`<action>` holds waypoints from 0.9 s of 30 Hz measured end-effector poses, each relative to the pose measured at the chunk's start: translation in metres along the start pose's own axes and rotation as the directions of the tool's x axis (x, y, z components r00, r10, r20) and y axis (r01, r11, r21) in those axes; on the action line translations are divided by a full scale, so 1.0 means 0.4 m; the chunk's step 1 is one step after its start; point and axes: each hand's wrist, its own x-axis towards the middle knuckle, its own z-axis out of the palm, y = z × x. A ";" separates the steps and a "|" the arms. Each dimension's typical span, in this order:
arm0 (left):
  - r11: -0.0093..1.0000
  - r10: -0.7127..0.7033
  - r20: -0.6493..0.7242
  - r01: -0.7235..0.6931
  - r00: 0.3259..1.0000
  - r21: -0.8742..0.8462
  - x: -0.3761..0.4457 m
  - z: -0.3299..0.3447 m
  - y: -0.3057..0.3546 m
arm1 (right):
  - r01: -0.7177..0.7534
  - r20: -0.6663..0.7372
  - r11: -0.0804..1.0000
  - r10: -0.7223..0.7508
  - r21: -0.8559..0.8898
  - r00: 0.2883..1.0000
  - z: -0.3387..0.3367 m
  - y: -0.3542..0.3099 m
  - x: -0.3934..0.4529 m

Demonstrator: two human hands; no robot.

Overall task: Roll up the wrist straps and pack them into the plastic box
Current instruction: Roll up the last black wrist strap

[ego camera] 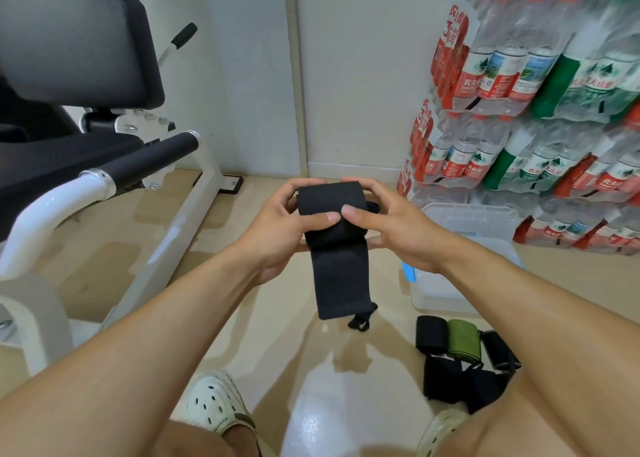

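I hold a black wrist strap in front of me, above the floor. Its top end is partly rolled, and the loose tail hangs down with a small loop at the bottom. My left hand grips the roll's left side, thumb on top. My right hand grips the right side, thumb pressing the front. The clear plastic box with a blue latch sits on the floor under my right wrist. A pile of black straps and one green strap lies on the floor near my right knee.
A white and black gym machine fills the left side. Stacked packs of bottled water stand along the right wall. My two pale clogs rest on the beige floor below.
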 end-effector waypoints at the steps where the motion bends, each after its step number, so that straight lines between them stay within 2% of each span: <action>1: 1.000 0.026 -0.003 -0.026 1.000 0.017 -0.001 0.001 -0.002 | -0.033 0.006 0.999 0.033 0.004 0.999 0.001 0.000 0.000; 4: 0.993 0.079 0.009 -0.080 0.997 0.088 -0.004 0.004 -0.007 | -0.084 0.003 0.996 0.084 0.002 0.996 0.007 -0.002 0.000; 7: 0.991 0.078 0.015 -0.079 0.997 0.108 -0.005 0.005 -0.012 | -0.070 -0.024 0.997 0.071 0.038 0.997 0.007 0.000 0.001; 14: 0.988 -0.147 0.046 0.149 0.988 -0.042 -0.008 0.009 0.001 | 0.059 -0.114 0.995 -0.050 0.078 0.992 0.010 -0.002 0.004; 21: 0.968 -0.173 0.012 0.173 0.985 -0.180 -0.009 0.012 0.013 | 0.140 -0.107 0.990 -0.142 -0.033 0.984 0.018 -0.001 0.006; 24: 0.961 -0.164 0.002 0.161 0.986 -0.225 -0.006 0.007 0.013 | 0.101 -0.074 0.993 -0.096 0.060 0.993 0.014 -0.005 0.007; 27: 0.976 -0.120 0.003 0.119 0.993 -0.181 -0.003 0.000 0.009 | 0.023 -0.054 0.990 -0.015 0.142 0.998 0.008 -0.014 0.005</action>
